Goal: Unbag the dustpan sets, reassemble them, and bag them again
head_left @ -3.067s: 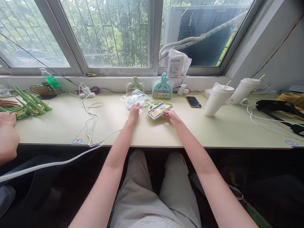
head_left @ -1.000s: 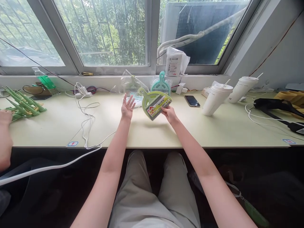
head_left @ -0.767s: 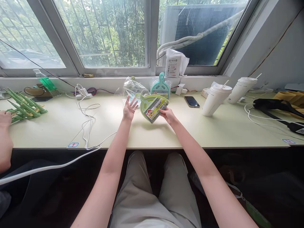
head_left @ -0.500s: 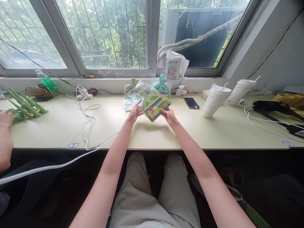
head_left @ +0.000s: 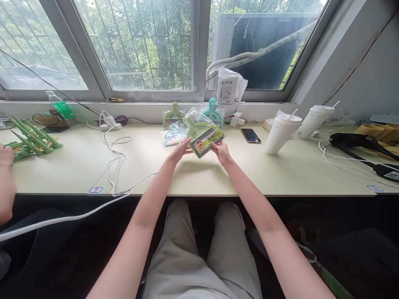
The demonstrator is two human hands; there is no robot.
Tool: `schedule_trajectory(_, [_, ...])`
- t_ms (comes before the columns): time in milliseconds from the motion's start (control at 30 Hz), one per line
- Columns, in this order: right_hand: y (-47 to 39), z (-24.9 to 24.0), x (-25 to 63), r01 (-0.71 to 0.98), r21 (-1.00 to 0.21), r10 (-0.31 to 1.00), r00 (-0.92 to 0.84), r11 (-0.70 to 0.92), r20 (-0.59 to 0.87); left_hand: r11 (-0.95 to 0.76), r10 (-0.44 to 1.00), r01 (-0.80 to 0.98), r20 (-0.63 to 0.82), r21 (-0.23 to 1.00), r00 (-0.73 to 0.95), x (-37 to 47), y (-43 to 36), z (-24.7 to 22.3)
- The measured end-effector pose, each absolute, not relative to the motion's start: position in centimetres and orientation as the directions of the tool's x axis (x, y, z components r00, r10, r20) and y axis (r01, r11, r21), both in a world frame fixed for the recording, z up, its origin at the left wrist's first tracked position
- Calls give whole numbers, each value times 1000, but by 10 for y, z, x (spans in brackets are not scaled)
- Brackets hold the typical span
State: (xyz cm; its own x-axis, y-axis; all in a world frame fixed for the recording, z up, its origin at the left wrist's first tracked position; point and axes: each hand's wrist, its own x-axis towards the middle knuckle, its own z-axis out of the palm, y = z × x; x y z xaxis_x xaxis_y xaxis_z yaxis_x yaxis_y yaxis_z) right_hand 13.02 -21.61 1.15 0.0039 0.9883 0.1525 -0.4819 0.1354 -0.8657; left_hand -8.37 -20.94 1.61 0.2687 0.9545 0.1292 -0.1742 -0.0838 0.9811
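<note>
A small green dustpan-and-brush set [head_left: 204, 135] in clear plastic wrap is held tilted above the table. My right hand [head_left: 222, 152] pinches its lower right edge, thumb on the front. My left hand [head_left: 181, 151] closes on its left side, with some fingers hidden behind it. Behind it, another green dustpan set [head_left: 174, 114] leans by the sill, and a turquoise dustpan set [head_left: 212, 113] stands to its right, both wrapped. A light blue wrapped set [head_left: 173, 137] lies on the table just beyond my left hand.
On the right are a phone [head_left: 251, 136], two white cups [head_left: 282, 133] with straws and a black strap [head_left: 358, 145]. White cables [head_left: 116, 160] cross the table on the left. Another person's hand [head_left: 6, 155] is at green folded pieces [head_left: 35, 139].
My left hand has shifted slightly right and lower along the held set's left side. The plastic over its handle has settled somewhat. My right hand stays nearly in place.
</note>
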Motion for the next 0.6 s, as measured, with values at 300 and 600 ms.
schedule_trajectory(300, [-219, 11, 126, -425, -882, 979, 114, 202, 170, 19, 934, -85, 12, 996, 356, -65, -222, 8])
schedule_trajectory(600, [-216, 6, 123, -444, -872, 978, 107, 206, 177, -34, 940, -95, 64, 995, 336, -63, -224, 12])
